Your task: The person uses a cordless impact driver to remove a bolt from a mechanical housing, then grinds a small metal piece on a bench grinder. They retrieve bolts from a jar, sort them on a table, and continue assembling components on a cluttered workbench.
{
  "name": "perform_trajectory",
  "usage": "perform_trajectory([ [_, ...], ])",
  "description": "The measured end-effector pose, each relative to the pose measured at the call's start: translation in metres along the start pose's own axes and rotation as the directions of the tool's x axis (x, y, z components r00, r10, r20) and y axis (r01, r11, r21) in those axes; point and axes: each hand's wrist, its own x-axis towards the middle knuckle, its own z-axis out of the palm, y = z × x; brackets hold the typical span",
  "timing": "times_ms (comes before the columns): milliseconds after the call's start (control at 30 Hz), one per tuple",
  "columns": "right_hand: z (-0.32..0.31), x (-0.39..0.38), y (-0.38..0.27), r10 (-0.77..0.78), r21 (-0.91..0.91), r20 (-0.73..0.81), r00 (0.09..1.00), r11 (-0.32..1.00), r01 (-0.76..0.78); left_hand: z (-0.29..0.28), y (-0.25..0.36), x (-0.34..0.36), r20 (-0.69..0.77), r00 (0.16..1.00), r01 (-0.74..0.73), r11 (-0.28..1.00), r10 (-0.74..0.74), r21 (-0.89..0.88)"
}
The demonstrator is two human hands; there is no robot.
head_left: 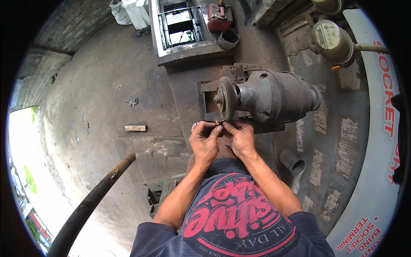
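My left hand [204, 143] and my right hand [241, 140] meet just below a bench grinder's wheel [227, 98]. Between their pinched fingertips is a small brass-coloured and dark piece [218, 122], too small to name. Both thumbs press on it, and the fingers partly hide it. The piece is close to the wheel's lower edge; whether it touches cannot be made out. A grey electric motor [280, 96] carries the wheel on its left end.
A metal pipe [293, 162] stands right of my right arm. Ahead are a red jerrycan [220, 18], a dark can [228, 39] and a metal-framed opening [182, 30]. A wood block [135, 128] lies left; a dark pole [96, 201] slants lower left. Electric meters [333, 40] hang right.
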Motion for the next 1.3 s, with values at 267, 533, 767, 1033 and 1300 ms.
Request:
perform_trajectory([
  [267, 0.0, 0.001, -0.001, -0.064, -0.074, -0.039, 0.997, 0.995, 0.061, 0.004, -0.009, 0.001, -0.024, 0.999, -0.023, 0.999, 0.024, 0.048],
  [533, -0.001, -0.001, -0.002, -0.076, -0.117, 0.0, 0.997, 0.99, 0.075, 0.003, -0.009, -0.005, -0.011, 0.993, -0.115, 0.99, 0.116, 0.081],
  [767, -0.006, -0.001, -0.003, -0.046, -0.166, 0.039, 0.998, 0.985, 0.052, -0.005, -0.018, 0.0, 0.064, 0.912, -0.403, 0.852, 0.405, 0.334],
  [1033, -0.013, -0.011, -0.001, 0.023, 0.112, 0.124, 0.992, 0.993, -0.037, -0.017, 0.002, -0.005, 0.278, 0.826, -0.562, 0.681, 0.491, 0.469],
  [1300, -0.013, -0.01, 0.002, -0.014, 0.05, 0.163, 0.986, 0.999, 0.006, -0.012, 0.024, -0.008, 0.098, 0.989, -0.127, 0.97, 0.108, 0.207],
])
